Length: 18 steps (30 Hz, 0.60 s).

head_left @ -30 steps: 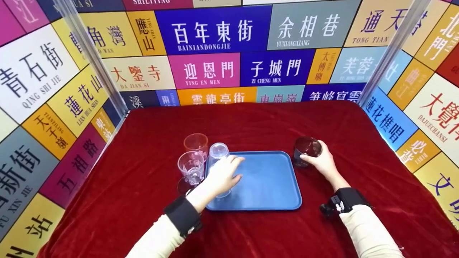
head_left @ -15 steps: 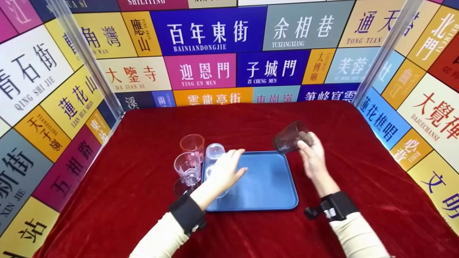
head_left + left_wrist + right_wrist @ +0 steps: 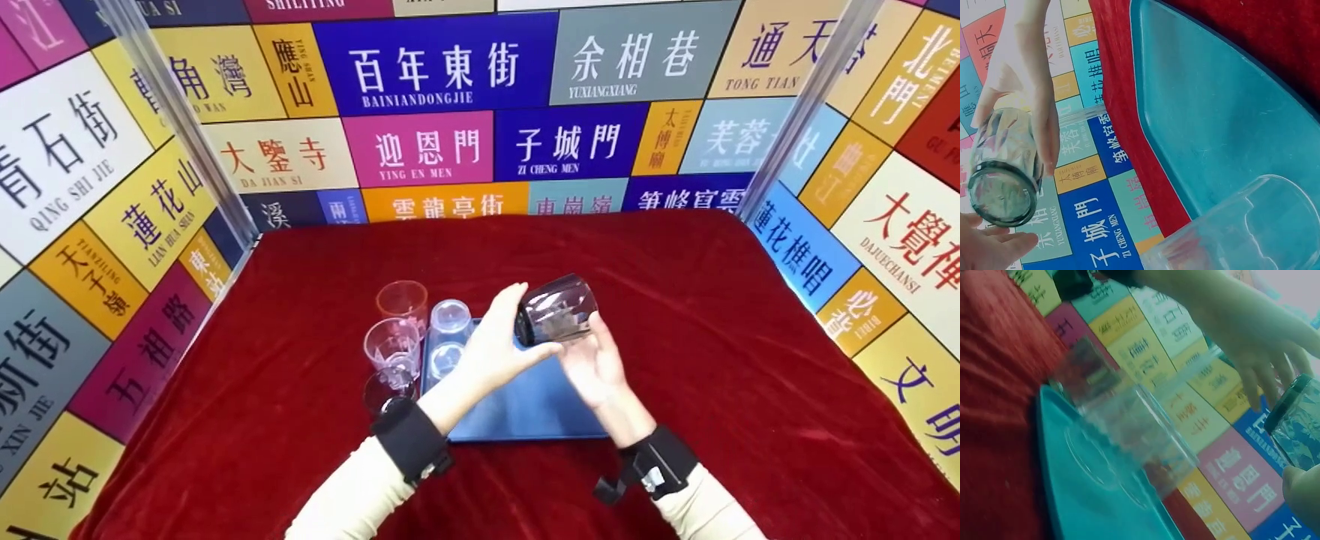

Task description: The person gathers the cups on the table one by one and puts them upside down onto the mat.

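Note:
In the head view, a dark smoky drinking glass (image 3: 562, 307) is raised over the blue tray (image 3: 525, 416), tipped on its side with its thick base to the left. My right hand (image 3: 600, 367) grips it by the mouth end. At the base is my left hand (image 3: 491, 337), thumb and fingers spread around it; whether they touch the glass I cannot tell. The left wrist view has the round base of that glass (image 3: 1004, 194) facing the left fingers (image 3: 1002, 247). Two clear glasses, one here (image 3: 451, 316), stand upside down along the tray's left side.
Left of the tray, three more glasses stand on the red cloth (image 3: 300, 360): an orange-rimmed one (image 3: 403, 295), a pinkish clear one (image 3: 391, 341) and a dark one (image 3: 388, 390). Sign-covered panels (image 3: 420, 150) wall in the back and sides.
My right hand has lifted the dark glass from right of the tray, tipped it and carried it left. My left hand has moved right from the clear glasses to its base.

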Each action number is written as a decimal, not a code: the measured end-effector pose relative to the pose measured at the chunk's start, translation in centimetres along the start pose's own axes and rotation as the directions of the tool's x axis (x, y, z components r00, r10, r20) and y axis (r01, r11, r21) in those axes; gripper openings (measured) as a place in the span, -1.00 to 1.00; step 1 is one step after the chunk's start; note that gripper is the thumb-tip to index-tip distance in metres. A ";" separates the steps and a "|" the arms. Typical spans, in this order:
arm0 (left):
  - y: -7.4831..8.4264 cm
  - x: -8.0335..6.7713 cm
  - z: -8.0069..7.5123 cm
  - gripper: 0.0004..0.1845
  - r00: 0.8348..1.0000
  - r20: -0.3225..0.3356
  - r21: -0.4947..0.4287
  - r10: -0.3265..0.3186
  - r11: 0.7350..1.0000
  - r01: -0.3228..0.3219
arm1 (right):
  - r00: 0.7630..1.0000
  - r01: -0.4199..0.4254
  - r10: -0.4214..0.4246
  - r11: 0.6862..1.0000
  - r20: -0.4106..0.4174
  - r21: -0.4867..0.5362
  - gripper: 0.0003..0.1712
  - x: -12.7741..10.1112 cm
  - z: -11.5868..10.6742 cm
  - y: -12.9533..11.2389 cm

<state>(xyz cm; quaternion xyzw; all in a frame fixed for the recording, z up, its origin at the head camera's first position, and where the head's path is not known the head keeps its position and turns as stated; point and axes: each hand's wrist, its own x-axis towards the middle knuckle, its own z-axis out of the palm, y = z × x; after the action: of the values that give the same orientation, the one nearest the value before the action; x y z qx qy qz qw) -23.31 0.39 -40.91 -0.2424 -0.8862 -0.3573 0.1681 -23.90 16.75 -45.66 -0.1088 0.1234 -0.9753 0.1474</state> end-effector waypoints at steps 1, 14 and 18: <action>0.0 0.0 0.0 -0.07 1.000 -0.004 -0.003 0.015 1.000 -0.015 | 1.000 -0.008 0.008 1.000 0.015 -0.001 -0.57 -0.1 0.1 0.3; -0.6 0.3 0.0 -0.27 0.988 -0.083 -0.109 0.132 0.984 -0.141 | 0.998 -0.051 0.051 0.999 -0.025 0.011 -0.57 -0.6 1.2 1.4; -0.4 0.5 -0.2 -0.28 0.988 -0.084 -0.121 0.127 0.983 -0.137 | 0.995 -0.098 0.099 0.995 0.014 -0.021 -0.53 -0.5 1.1 0.8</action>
<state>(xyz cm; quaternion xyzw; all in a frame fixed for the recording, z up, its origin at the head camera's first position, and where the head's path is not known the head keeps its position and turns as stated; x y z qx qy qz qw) -23.86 0.14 -40.71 -0.2970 -0.8368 -0.4096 0.2091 -23.00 15.98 -44.95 -0.1116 0.1376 -0.9646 0.1951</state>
